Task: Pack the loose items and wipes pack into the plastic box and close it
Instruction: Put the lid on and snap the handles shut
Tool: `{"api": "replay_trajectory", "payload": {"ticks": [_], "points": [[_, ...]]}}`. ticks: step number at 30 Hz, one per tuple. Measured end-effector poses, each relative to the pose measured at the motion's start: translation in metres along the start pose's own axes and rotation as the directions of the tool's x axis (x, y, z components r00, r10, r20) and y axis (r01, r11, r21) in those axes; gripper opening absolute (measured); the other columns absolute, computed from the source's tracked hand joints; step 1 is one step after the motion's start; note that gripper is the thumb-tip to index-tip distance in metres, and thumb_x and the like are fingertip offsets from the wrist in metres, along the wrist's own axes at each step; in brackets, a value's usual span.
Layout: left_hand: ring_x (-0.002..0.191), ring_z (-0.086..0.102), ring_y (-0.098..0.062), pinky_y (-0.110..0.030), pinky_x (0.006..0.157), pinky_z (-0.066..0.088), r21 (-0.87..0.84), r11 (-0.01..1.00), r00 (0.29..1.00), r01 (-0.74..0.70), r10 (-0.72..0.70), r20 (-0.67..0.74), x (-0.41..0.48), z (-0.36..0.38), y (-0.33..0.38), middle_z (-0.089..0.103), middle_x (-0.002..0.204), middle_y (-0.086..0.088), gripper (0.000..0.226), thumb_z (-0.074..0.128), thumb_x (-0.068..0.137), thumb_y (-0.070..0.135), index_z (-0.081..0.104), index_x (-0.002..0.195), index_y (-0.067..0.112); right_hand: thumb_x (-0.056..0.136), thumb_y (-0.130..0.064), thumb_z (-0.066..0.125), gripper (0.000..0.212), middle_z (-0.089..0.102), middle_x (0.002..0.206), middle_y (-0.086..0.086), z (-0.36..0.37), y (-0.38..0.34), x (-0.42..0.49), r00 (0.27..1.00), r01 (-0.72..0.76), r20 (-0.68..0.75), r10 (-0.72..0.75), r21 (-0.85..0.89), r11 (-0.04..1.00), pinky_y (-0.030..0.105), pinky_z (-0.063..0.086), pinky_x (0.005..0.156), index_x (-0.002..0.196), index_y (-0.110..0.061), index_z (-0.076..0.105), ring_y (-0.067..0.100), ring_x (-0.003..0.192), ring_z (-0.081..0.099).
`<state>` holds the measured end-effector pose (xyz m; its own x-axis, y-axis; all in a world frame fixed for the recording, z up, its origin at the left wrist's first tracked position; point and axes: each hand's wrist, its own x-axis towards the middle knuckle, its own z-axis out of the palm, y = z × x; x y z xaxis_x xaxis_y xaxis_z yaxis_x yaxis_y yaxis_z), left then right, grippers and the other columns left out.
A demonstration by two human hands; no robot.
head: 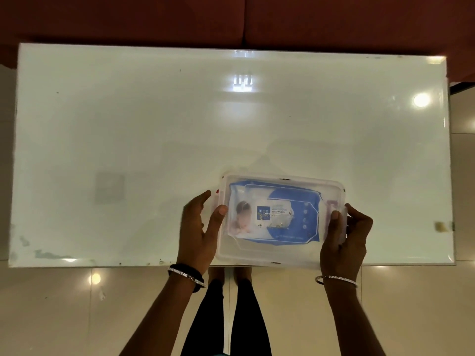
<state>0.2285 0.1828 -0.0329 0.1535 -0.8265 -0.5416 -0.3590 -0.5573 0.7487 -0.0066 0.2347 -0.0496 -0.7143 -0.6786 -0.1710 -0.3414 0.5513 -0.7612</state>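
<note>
A clear plastic box [282, 255] with its lid on lies at the table's near edge. Through the lid I see a blue and white wet wipes pack [276, 213] lying flat inside. My left hand [199, 227] is at the box's left end, thumb on the lid's edge, fingers partly spread beside the left clip. My right hand [343, 242] grips the right end, thumb on the lid and fingers around the side. Small loose items inside are too blurred to make out.
The box rests on a white glossy glass table [154, 124]. A dark red sofa [231, 19] runs along the far side. Shiny beige floor tiles [64, 304] and the person's legs show below the near edge.
</note>
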Motion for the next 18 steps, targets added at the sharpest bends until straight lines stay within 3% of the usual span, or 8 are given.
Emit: {"api": "replay_trajectory", "payload": {"ticks": [3, 5, 8, 10, 13, 18], "points": [[0.131, 0.046, -0.007, -0.032, 0.111, 0.036, -0.198, 0.969, 0.964, 0.146, -0.095, 0.247, -0.001, 0.002, -0.003, 0.050, 0.142, 0.005, 0.057, 0.040, 0.092, 0.047, 0.040, 0.143, 0.023, 0.097, -0.041, 0.048, 0.029, 0.061, 0.116, 0.000, 0.000, 0.005, 0.001, 1.000, 0.009, 0.007, -0.009, 0.006, 1.000, 0.033, 0.051, 0.082, 0.121, -0.024, 0.047, 0.019, 0.099, 0.059], [0.120, 0.056, -0.015, -0.031, 0.101, 0.045, -0.180, 0.973, 0.962, 0.143, -0.093, 0.257, 0.002, 0.001, -0.007, 0.061, 0.128, 0.001, 0.056, 0.040, 0.090, 0.051, 0.050, 0.135, 0.020, 0.097, -0.042, 0.048, 0.031, 0.060, 0.120, -0.003, 0.000, 0.007, 0.001, 1.000, -0.001, 0.019, 0.001, 0.023, 1.000, 0.036, 0.051, 0.086, 0.122, -0.024, 0.049, 0.020, 0.106, 0.059], [0.100, 0.063, -0.022, -0.022, 0.076, 0.052, -0.185, 0.972, 0.978, 0.142, -0.109, 0.177, 0.005, -0.001, -0.008, 0.064, 0.108, -0.003, 0.056, 0.053, 0.086, 0.054, 0.055, 0.122, 0.012, 0.097, -0.049, 0.046, 0.039, 0.061, 0.125, -0.003, 0.000, 0.011, 0.001, 0.994, -0.098, 0.062, 0.093, 0.075, 0.992, 0.034, 0.052, 0.091, 0.128, -0.024, 0.051, 0.015, 0.110, 0.059], [0.094, 0.062, -0.016, -0.024, 0.072, 0.053, -0.160, 0.980, 0.990, 0.123, -0.109, 0.091, 0.007, -0.002, -0.006, 0.062, 0.104, 0.001, 0.062, 0.063, 0.078, 0.059, 0.052, 0.119, 0.014, 0.098, -0.049, 0.045, 0.043, 0.062, 0.128, 0.000, 0.000, 0.013, 0.002, 0.984, -0.159, 0.105, 0.147, 0.109, 0.981, 0.030, 0.049, 0.092, 0.132, -0.023, 0.051, 0.015, 0.115, 0.059], [0.088, 0.061, -0.005, -0.011, 0.068, 0.046, -0.008, 1.000, 0.997, 0.013, -0.014, -0.075, 0.002, 0.004, -0.001, 0.061, 0.096, 0.013, 0.046, 0.064, 0.081, 0.049, 0.053, 0.112, 0.017, 0.098, -0.048, 0.043, 0.045, 0.064, 0.124, 0.001, 0.000, 0.013, 0.002, 0.982, -0.162, 0.124, 0.146, 0.130, 0.978, 0.016, 0.046, 0.085, 0.131, -0.020, 0.055, 0.013, 0.112, 0.060], [0.072, 0.063, -0.018, -0.005, 0.059, 0.042, 0.176, 0.984, 0.962, -0.038, 0.084, -0.260, -0.007, 0.020, 0.008, 0.070, 0.092, -0.008, 0.038, 0.062, 0.089, 0.033, 0.051, 0.113, 0.007, 0.094, -0.050, 0.051, 0.046, 0.068, 0.101, -0.005, 0.001, 0.015, 0.004, 0.962, -0.265, 0.127, 0.242, 0.219, 0.939, 0.014, 0.048, 0.072, 0.122, -0.016, 0.063, -0.008, 0.087, 0.064]]}}
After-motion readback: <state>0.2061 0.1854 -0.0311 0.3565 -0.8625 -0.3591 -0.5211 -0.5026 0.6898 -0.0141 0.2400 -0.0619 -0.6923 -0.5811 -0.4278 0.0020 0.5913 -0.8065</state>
